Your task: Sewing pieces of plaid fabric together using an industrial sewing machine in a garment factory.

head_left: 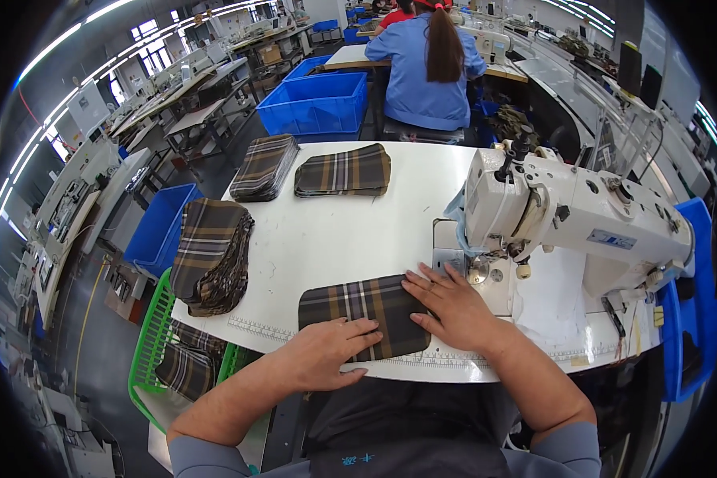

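Observation:
A brown plaid fabric piece (323, 306) with rounded corners lies flat at the front edge of the white sewing table. My left hand (334, 350) rests on its lower left part, fingers stretched out and thumb apart. Across its right end lies my right hand (452, 309), fingers spread and pressed flat. Just beyond the right hand stands a white sewing machine (581, 211), its needle area (479, 267) close to the fingertips. Whether the fabric is one layer or more, I cannot tell.
Plaid piles stand on the table: a tall one (207, 255) at left, two lower ones (263, 169) (344, 170) at the back. A green basket (153, 334) with plaid pieces sits below left. Blue bins (315, 103) stand beyond. A person in blue (426, 72) sits ahead.

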`<act>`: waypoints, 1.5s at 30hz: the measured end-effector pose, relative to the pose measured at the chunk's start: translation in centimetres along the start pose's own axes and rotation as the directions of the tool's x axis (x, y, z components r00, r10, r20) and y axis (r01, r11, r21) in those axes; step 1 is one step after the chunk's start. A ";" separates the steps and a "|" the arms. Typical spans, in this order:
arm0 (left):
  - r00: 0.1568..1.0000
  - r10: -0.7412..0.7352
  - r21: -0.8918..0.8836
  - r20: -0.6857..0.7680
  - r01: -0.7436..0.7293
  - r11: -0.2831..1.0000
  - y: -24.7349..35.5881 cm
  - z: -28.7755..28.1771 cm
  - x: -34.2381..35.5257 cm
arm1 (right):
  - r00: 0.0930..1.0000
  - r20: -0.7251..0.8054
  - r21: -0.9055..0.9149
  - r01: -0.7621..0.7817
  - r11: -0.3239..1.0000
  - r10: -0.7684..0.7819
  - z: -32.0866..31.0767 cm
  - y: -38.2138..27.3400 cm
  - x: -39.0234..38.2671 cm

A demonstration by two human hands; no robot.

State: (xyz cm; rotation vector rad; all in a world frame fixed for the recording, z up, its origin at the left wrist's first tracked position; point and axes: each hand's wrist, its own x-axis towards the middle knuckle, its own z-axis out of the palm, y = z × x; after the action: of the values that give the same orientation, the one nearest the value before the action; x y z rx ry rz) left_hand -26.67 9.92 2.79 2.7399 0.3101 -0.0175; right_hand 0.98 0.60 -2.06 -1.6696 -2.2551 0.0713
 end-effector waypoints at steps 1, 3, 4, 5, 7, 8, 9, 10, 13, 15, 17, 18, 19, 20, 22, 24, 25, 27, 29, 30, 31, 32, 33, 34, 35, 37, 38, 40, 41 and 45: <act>1.000 -0.016 0.007 0.002 0.016 1.000 0.0 -0.1 0.2 | 1.000 -0.005 0.010 0.014 1.000 -0.013 0.0 0.0 0.0; 0.996 0.057 0.043 -0.072 -0.054 0.998 -0.1 0.1 0.6 | 0.999 -0.003 0.009 -0.036 0.999 0.036 0.0 0.1 -0.4; 0.997 0.041 0.049 -0.071 -0.038 0.998 0.0 0.3 1.0 | 1.000 -0.006 0.019 -0.021 1.000 0.022 -0.2 0.0 -0.6; 0.994 0.079 0.124 -0.082 -0.068 0.990 0.1 0.6 1.4 | 0.999 0.005 0.014 -0.041 0.999 0.041 -0.5 -0.1 -0.7; 0.990 0.109 0.199 -0.086 -0.090 0.976 -0.3 0.6 1.5 | 0.999 0.017 -0.004 -0.049 0.999 0.049 -0.8 -0.1 -0.8; 0.991 0.115 0.158 -0.068 -0.103 0.982 -0.7 0.3 1.7 | 0.999 0.017 0.001 -0.044 0.999 0.044 -0.8 -0.1 -0.8; 0.991 0.123 0.115 -0.050 -0.116 0.987 -1.3 -0.1 2.0 | 0.996 -0.028 0.041 -0.082 0.996 0.083 -0.8 -0.1 -0.7; 0.986 0.144 0.099 -0.077 -0.136 0.986 -2.8 -0.6 2.4 | 0.989 -0.067 0.081 -0.129 0.988 0.135 -0.6 -0.1 -0.7; 0.946 -0.041 0.215 -0.321 0.115 0.970 -5.8 -4.8 4.7 | 0.982 -0.096 0.106 -0.155 0.982 0.165 -0.3 0.4 -0.8; 0.812 -0.096 0.094 -0.575 0.182 0.979 -7.6 -8.1 6.2 | 0.983 -0.091 0.098 -0.150 0.984 0.159 -0.4 0.2 -0.5; 0.697 -0.090 0.093 -0.711 0.220 0.971 -10.2 -10.6 8.5 | 0.983 -0.089 0.081 -0.155 0.985 0.162 -0.5 0.1 -0.6; 0.653 -0.027 0.179 -0.757 0.247 0.952 -11.3 -11.5 9.6 | 0.985 -0.094 0.071 -0.139 0.988 0.146 -0.3 0.2 -0.4; 0.608 0.044 0.259 -0.793 0.271 0.927 -12.6 -12.1 10.9 | 0.986 -0.096 0.056 -0.132 0.990 0.137 -0.2 0.3 -0.4; 0.609 0.045 0.258 -0.792 0.267 0.928 -13.6 -12.5 12.0 | 0.985 -0.096 0.055 -0.136 0.989 0.141 -0.2 0.3 -0.5; 0.521 0.371 0.551 -0.768 0.245 0.798 -15.5 -12.7 14.4 | 0.987 -0.094 0.039 -0.128 0.991 0.131 -0.2 0.3 -0.5; 0.550 0.310 0.508 -0.775 0.252 0.823 -18.5 -10.5 15.8 | 0.988 -0.096 0.041 -0.121 0.992 0.125 -0.2 0.2 -0.5; 0.621 0.255 0.506 -0.741 0.268 0.820 -20.2 -9.1 16.1 | 0.989 -0.098 0.046 -0.109 0.993 0.113 -0.2 0.1 -0.5; 0.689 0.197 0.505 -0.698 0.278 0.817 -21.8 -6.3 16.4 | 0.989 -0.099 0.041 -0.105 0.994 0.108 0.0 0.1 -0.5; 0.744 -0.305 0.082 -0.595 0.433 0.898 -20.9 -2.6 16.2 | 0.988 -0.100 0.036 -0.110 0.993 0.113 0.1 0.4 -0.7; 0.745 -0.306 0.083 -0.593 0.434 0.897 -20.8 -2.1 15.9 | 0.988 -0.105 0.034 -0.108 0.994 0.111 0.2 0.4 -0.8; 0.714 -0.248 0.109 -0.655 0.413 0.904 -20.3 -2.0 15.5 | 0.989 -0.109 0.031 -0.102 0.994 0.105 0.2 0.2 -0.8; 0.677 -0.189 0.135 -0.711 0.396 0.908 -19.8 -1.8 15.0 | 0.989 -0.107 0.034 -0.098 0.995 0.101 0.2 0.1 -0.8; 0.676 -0.194 0.133 -0.711 0.401 0.906 -19.2 -1.5 14.7 | 0.989 -0.107 0.028 -0.098 0.995 0.101 0.1 0.1 -0.8; 0.750 -0.150 0.172 -0.645 0.334 0.927 -17.6 -1.7 14.9 | 0.989 -0.109 0.020 -0.101 0.995 0.102 0.0 0.3 -0.8; 0.814 -0.094 0.204 -0.573 0.253 0.946 -16.2 -1.9 15.2 | 0.988 -0.108 0.014 -0.106 0.994 0.107 -0.1 0.5 -0.8; 0.865 -0.064 0.235 -0.498 0.206 0.950 -13.5 -0.8 14.9 | 0.986 -0.125 0.005 -0.112 0.994 0.112 0.3 0.9 -1.2; 0.912 -0.035 0.268 -0.409 0.156 0.951 -11.9 0.2 14.7 | 0.981 -0.126 0.003 -0.151 0.988 0.150 0.6 1.0 -1.3; 0.943 -0.003 0.219 -0.333 0.080 0.972 -8.1 1.2 13.9 | 0.979 -0.183 0.013 -0.088 0.996 0.089 0.9 1.2 -1.1; 0.959 -0.019 0.181 -0.282 0.072 0.981 -6.4 1.5 12.9 | 0.974 -0.217 0.022 -0.059 0.998 0.063 1.3 1.2 -0.8; 0.973 0.009 0.130 -0.229 0.022 0.991 -1.8 3.4 10.7 | 0.945 -0.325 0.076 0.001 0.997 0.024 1.5 1.0 -0.8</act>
State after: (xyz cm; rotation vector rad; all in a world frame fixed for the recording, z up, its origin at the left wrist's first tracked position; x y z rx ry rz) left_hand -16.52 12.55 -1.62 2.8759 0.3938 0.2888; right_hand 1.69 0.37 -3.89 -1.5281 -1.9711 -0.1084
